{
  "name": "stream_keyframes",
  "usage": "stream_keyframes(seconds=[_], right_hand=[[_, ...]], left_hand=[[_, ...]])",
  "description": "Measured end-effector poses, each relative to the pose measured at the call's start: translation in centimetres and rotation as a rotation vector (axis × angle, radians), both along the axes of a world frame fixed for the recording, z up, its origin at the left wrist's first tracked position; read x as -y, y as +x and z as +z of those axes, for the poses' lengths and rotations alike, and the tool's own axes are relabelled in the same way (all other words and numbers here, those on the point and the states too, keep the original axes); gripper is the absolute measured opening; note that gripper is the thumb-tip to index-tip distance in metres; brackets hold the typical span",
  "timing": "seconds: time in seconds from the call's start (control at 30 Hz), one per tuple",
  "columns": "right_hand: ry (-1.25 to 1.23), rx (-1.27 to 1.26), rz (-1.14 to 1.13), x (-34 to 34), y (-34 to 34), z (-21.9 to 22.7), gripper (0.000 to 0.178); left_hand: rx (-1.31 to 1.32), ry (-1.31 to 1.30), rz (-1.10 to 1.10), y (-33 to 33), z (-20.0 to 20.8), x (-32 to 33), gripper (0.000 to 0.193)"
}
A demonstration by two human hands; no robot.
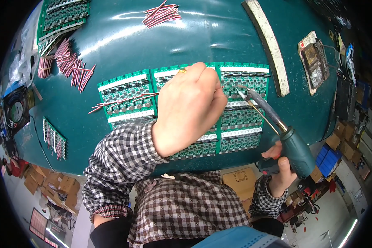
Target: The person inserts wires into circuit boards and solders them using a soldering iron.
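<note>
My left hand (190,107) is closed with bent fingers over the middle green circuit board panel (163,74); its fingertips, and whatever they pinch, are hidden. Red, white and black wires (126,100) lie across the left panel (101,80), their right ends reaching the edge of that hand. My right hand (282,171) grips a dark green soldering gun (298,152) with a thin metal feed tube beside its barrel. The gun's tip is at the upper part of the right panel (265,89); contact cannot be made out.
Wire bundles (72,66) and stacked boards (66,14) stand at the far left, with more wires (163,15) at the back. A pale curved bar (268,47) and a soldering iron stand (314,62) are on the right. A fan (16,110) and a small board strip (53,138) sit left.
</note>
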State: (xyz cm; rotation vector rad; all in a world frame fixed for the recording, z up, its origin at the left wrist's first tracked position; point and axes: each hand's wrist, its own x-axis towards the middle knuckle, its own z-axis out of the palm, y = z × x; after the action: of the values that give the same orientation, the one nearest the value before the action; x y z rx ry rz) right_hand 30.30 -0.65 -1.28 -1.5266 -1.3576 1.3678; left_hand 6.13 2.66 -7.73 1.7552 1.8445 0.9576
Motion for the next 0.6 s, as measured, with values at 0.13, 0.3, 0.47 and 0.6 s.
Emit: stream_keyframes(seconds=[0.13, 0.3, 0.47, 0.6], right_hand=[[0.015, -0.023, -0.098, -0.1, -0.3, -0.2, 0.049], [0.025, -0.237, -0.201, -0.8, -0.2, -1.7, 0.044], [0.03, -0.566, -0.18, -1.8, -0.9, -4.4, 0.042], [0.009, -0.622, -0.177, -1.8, -1.0, -5.0, 0.042]], left_hand=[[0.003, 0.011, 0.001, 0.1, 0.0, -0.1, 0.013], [-0.001, 0.02, -0.016, 0.3, 0.4, -0.1, 0.014], [-0.037, 0.019, -0.025, 0.2, 0.5, -0.2, 0.014], [-0.04, 0.01, -0.04, -0.1, 0.5, 0.0, 0.013]])
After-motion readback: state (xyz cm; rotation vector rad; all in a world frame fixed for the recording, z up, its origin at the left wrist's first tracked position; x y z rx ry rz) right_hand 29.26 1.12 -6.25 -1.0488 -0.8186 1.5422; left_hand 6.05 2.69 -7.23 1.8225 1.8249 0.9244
